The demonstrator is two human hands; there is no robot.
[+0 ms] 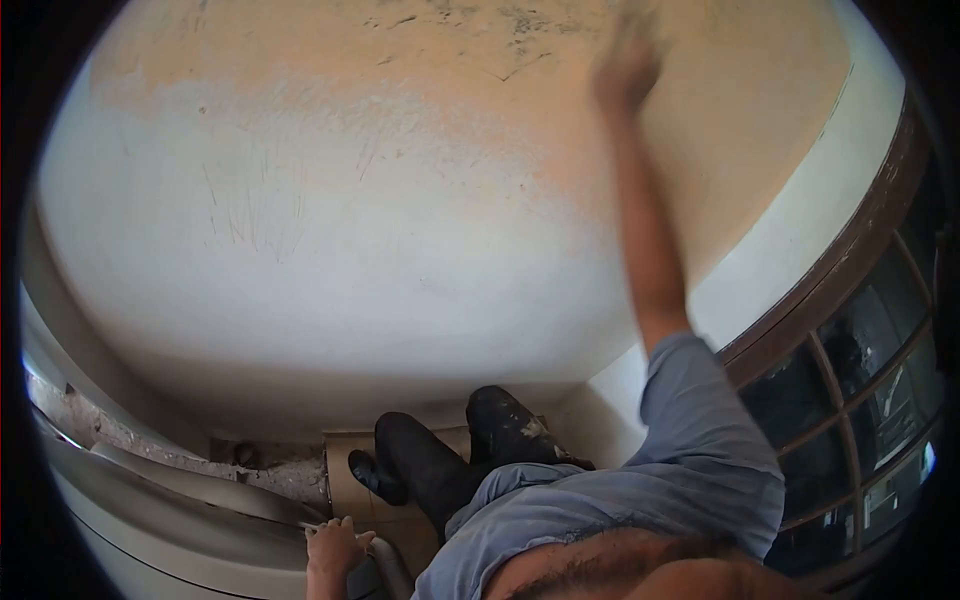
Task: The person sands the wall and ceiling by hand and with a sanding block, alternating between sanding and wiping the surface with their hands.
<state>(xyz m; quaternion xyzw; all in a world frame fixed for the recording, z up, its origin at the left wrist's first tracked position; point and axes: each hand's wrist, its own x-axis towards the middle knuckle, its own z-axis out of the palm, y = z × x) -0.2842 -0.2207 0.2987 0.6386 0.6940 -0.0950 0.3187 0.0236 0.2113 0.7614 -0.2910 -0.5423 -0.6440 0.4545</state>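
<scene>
My right hand (628,68) is raised at the upper right, in front of the orange-painted part of the wall (740,110). Motion smears its fingers, so whether it touches the wall or holds anything is unclear. Low in the view, my left hand (338,547) is by the curved rail (390,568), its fingers bent around something thin and pale that I cannot make out. Dark cracks and flaking patches (520,30) mark the top of the wall, while its lower part (330,270) is white with scratches.
A brown-framed window (840,390) curves along the right. Tiled floor (345,505) lies beneath my dark-trousered legs (420,460). At the lower left are a grey curved surface (190,520) and a strip of rough rubble (290,478) beside the wall's base.
</scene>
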